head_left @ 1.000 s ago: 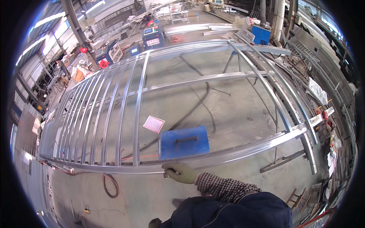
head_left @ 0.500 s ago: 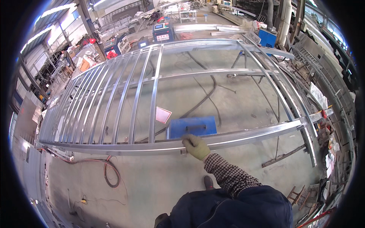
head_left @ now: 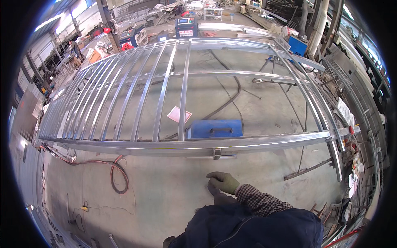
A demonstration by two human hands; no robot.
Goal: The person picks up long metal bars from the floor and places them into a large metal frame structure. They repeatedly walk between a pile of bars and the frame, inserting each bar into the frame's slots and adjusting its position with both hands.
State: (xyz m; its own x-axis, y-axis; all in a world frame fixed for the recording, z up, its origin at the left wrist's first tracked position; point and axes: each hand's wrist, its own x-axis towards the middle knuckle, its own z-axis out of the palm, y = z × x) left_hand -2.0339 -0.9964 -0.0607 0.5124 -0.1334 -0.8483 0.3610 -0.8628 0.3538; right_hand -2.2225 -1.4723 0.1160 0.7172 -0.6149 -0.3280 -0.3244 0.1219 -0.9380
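Observation:
My right hand (head_left: 223,182), in a green work glove, hangs over the floor just short of the near rail (head_left: 136,146) of a large silvery metal frame. Its fingers point left, loosely bent and apart from the rail, and I see nothing in them. A short square tube end (head_left: 216,153) shows at the near rail, a little beyond my hand. Several parallel metal slats (head_left: 162,97) span the frame's left side. Beyond the near rail, lower than the frame, is a blue box (head_left: 229,125) with a dark handle. My left hand is out of view.
A sheet of paper (head_left: 173,113) lies beside the blue box, partly behind a slat. Coiled hoses (head_left: 117,175) and a thin cable (head_left: 111,207) lie on the floor at the left. A blue machine (head_left: 186,27) stands beyond the frame. Metal stock (head_left: 347,82) lines the right side.
My right hand has left the near rail and drawn back toward my body. The view has shifted, uncovering the square tube end.

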